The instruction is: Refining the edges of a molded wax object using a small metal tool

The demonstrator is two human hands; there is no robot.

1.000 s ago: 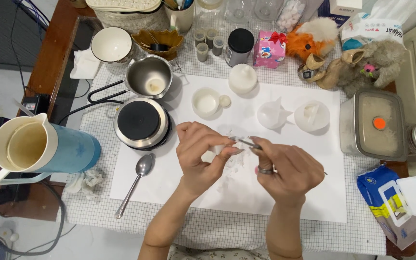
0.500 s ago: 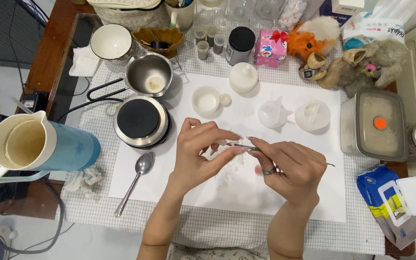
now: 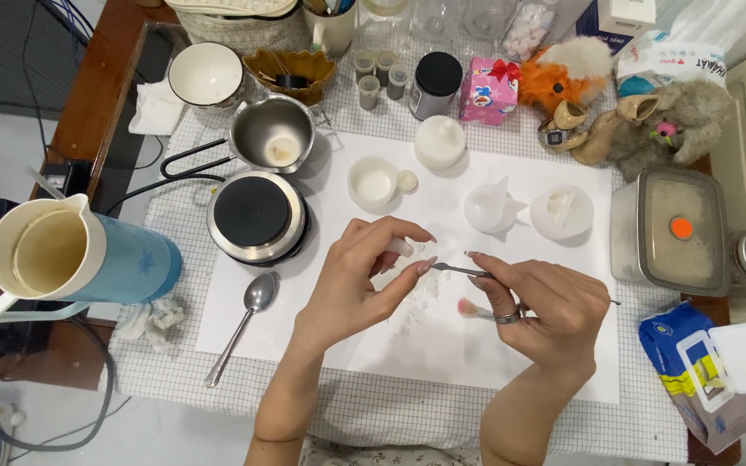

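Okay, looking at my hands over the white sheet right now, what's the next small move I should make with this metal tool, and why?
Probably ease the thin metal tool in your right hand a touch further left, to the small white piece pinched in your left hand. The tip sits just beside those fingers, and white flakes already lie on the white sheet below, so scraping seems underway.

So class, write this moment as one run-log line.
left hand: pinches small white piece | right hand: holds thin metal tool | both over white sheet
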